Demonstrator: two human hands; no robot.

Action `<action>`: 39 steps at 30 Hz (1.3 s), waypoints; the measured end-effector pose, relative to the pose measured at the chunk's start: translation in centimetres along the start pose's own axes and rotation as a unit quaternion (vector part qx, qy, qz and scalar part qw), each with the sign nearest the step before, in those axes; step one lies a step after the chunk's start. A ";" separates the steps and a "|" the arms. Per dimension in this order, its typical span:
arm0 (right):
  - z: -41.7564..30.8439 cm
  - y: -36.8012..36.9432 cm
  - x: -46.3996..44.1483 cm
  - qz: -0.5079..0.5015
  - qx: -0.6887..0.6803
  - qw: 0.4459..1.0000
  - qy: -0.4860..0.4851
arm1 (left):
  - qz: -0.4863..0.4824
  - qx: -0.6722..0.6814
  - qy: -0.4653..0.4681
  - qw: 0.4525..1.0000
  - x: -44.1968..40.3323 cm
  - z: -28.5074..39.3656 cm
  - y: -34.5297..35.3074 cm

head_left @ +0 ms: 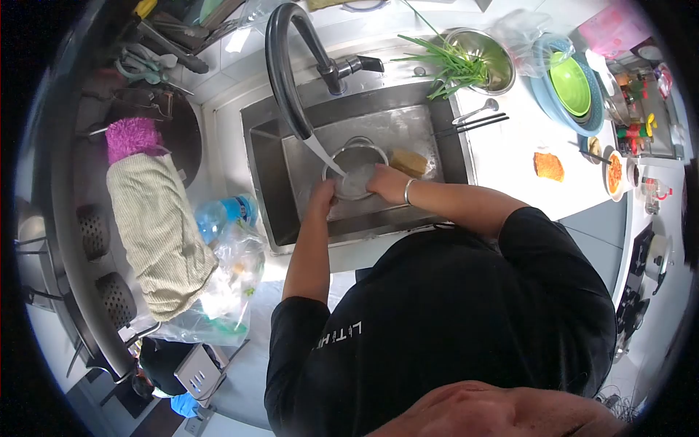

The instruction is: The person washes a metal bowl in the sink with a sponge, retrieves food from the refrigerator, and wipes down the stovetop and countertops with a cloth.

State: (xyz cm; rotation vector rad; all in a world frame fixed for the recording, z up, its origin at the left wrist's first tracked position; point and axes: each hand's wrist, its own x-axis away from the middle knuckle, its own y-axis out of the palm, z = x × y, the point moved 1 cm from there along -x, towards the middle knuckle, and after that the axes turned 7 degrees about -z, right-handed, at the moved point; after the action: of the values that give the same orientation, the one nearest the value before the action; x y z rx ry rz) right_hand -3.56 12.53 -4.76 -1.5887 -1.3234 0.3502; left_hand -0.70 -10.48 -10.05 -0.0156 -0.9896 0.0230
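Observation:
Inside the steel sink (397,120), a round metal bowl (366,146) stands under a stream of water (326,156) from the dark curved tap (280,80). My left hand (322,194) grips the bowl's left edge, its fingers partly hidden. On the opposite edge, my right hand (388,183) has its fingers closed around the rim. A bracelet (408,192) circles the right wrist. Just beyond that hand lies a yellowish-brown block (408,162) that looks like a sponge. Water blurs what the bowl contains.
Right of the sink are green stalks (466,67) over a steel bowl (501,73), a spoon (477,111), chopsticks (473,125), stacked basins (542,91) and an orange cloth-like piece (549,167). To the left are a draped towel (156,233), plastic bottle (226,216) and plastic bag (237,269).

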 end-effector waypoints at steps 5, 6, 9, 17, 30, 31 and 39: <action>3.0 1.1 1.6 0.015 0.057 0.997 0.056 | -0.048 -0.010 0.094 0.994 -2.9 0.2 2.9; 3.4 1.3 1.9 -0.003 0.080 0.995 0.066 | -0.047 0.007 0.102 0.994 -2.7 -0.7 3.6; 1.5 1.1 2.5 -0.042 0.080 0.996 0.000 | 0.015 0.099 0.059 0.993 -0.3 -2.9 4.3; 0.0 -6.1 -0.9 -0.020 -0.138 0.989 0.053 | 0.002 0.097 -0.024 0.995 2.5 2.4 -0.7; -3.3 -6.5 -2.8 0.005 -0.282 0.958 0.047 | 0.191 -0.127 0.284 0.931 4.2 2.6 3.2; -3.2 -5.6 -3.9 0.022 -0.402 0.914 0.053 | 0.187 -0.187 0.337 0.903 5.1 3.2 3.5; -3.2 -3.0 -5.4 0.014 -0.796 0.600 0.078 | 0.241 -0.349 0.458 0.781 8.2 6.3 5.7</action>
State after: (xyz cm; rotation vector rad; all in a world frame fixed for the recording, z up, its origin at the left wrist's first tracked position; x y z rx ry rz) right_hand -4.87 5.97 -2.72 -2.8902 -1.4113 -1.4027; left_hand -1.50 -4.55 0.11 -0.8948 0.0625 0.1071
